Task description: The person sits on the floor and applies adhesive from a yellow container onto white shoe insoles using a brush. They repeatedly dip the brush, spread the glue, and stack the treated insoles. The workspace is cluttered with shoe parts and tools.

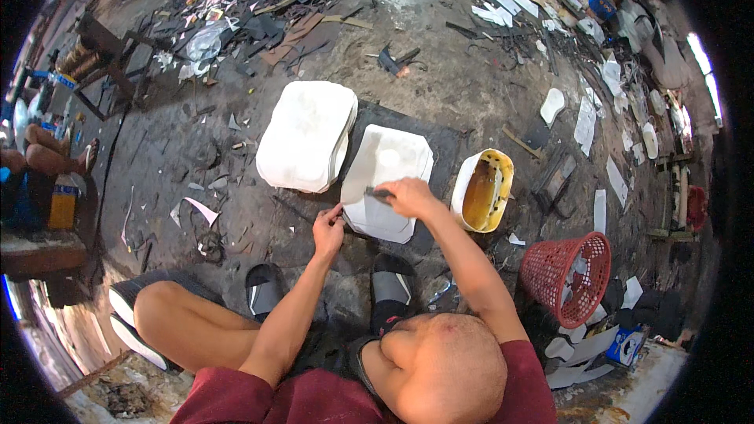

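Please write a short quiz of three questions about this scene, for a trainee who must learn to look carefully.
1. True or false: the right hand rests on the top white sheet of the stack in front of the person.
2. What does the left hand touch? A) the red basket B) the near left edge of that sheet C) the yellow tub
3. Fill in: the white and yellow tub with brown liquid stands to the ___ of that stack.

Key
1. True; it presses a small dark tool there, too small to tell its kind.
2. B
3. Right, between the stack and the red basket.
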The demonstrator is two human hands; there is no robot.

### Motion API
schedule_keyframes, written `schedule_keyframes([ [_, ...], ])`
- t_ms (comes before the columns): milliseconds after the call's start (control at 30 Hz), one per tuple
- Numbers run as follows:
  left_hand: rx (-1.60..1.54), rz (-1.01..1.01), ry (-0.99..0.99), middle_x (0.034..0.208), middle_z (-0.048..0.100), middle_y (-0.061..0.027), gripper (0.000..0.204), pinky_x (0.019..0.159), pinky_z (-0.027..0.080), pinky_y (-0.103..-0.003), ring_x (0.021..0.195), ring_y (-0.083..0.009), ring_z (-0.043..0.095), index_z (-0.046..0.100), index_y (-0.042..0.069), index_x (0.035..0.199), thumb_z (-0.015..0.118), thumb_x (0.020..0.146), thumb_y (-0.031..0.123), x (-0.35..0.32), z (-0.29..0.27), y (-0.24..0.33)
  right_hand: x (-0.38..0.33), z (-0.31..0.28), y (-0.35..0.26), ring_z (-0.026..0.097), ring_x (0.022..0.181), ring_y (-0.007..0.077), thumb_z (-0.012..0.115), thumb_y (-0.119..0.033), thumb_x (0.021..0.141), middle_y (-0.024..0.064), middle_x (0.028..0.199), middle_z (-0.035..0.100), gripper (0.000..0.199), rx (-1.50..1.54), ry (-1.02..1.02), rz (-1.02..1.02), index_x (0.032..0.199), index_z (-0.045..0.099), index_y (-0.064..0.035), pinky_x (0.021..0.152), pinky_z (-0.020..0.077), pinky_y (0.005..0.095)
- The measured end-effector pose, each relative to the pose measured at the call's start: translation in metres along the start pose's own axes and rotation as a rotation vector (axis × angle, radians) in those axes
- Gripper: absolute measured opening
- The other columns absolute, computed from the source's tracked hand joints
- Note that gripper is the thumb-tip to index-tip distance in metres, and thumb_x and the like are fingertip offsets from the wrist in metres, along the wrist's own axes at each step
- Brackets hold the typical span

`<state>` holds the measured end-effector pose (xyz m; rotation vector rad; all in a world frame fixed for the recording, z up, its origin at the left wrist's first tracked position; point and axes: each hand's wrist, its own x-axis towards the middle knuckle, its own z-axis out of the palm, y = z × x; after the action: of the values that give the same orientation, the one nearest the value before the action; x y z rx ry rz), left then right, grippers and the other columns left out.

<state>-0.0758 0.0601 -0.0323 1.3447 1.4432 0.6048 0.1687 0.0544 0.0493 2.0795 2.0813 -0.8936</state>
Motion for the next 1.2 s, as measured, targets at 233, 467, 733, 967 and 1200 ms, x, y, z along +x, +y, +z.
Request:
schedule_keyframes([
  [233,-0.093,-0.047,0.024,0.103,0.068,-0.0110,0.038,0.084,0.050,-0.029,0.089,-0.0187,0.065,0.071,0.003,0.119,0.061,0.083,0.001,-0.002,0.000,0.003,-0.069,0.060,-0.045,0.070,0.080,0.0312,0.061,-0.014,0.081,0.0085,0.094,0.073,0.039,-0.053,0.319,-0.194,0.118,0.068,-0.0256,0.069,0.0564,0.0460],
  [467,-0.311,-0.158,-0.051,0.103,0.071,-0.0085,0.040,0.086,0.051,-0.028,0.091,-0.0147,0.066,0.071,-0.002,0.119,0.051,0.084,-0.003,0.002,-0.001,0.015,-0.092,0.022,-0.045,0.071,0.096,0.0265,0.065,-0.016,0.089,0.0094,0.108,0.073,0.035,0.473,0.283,-0.027,0.124,0.068,-0.0177,0.083,0.0562,0.0380],
  [733,-0.342,0.101,0.227,0.107,0.062,-0.0137,0.056,0.084,0.051,-0.033,0.098,-0.0208,0.062,0.042,0.004,0.120,0.073,0.075,-0.004,-0.019,0.069,0.091,-0.123,-0.055,-0.020,0.065,0.097,0.0175,0.069,-0.007,0.092,0.0091,0.110,0.069,0.034,1.121,1.230,0.046,0.123,0.062,0.0048,0.087,0.0512,0.0312],
  [967,-0.838,0.278,0.177,0.089,0.063,-0.0076,0.055,0.053,0.044,-0.026,0.065,-0.0100,0.056,0.042,0.010,0.124,0.063,0.077,-0.010,0.027,-0.030,0.171,-0.130,-0.030,-0.022,0.062,0.096,0.0143,0.070,-0.006,0.091,0.0055,0.110,0.067,0.026,1.244,1.438,0.135,0.115,0.066,0.0031,0.082,0.0506,0.0279],
  [1200,-0.585,-0.065,0.489,0.116,0.063,-0.0185,0.062,0.078,0.051,-0.034,0.096,-0.0227,0.062,0.040,0.000,0.132,0.065,0.076,-0.008,0.089,-0.112,0.126,-0.138,-0.029,-0.018,0.064,0.097,0.0175,0.070,-0.011,0.092,0.0090,0.112,0.068,0.030,1.252,1.422,0.234,0.117,0.065,0.0039,0.085,0.0507,0.0309],
])
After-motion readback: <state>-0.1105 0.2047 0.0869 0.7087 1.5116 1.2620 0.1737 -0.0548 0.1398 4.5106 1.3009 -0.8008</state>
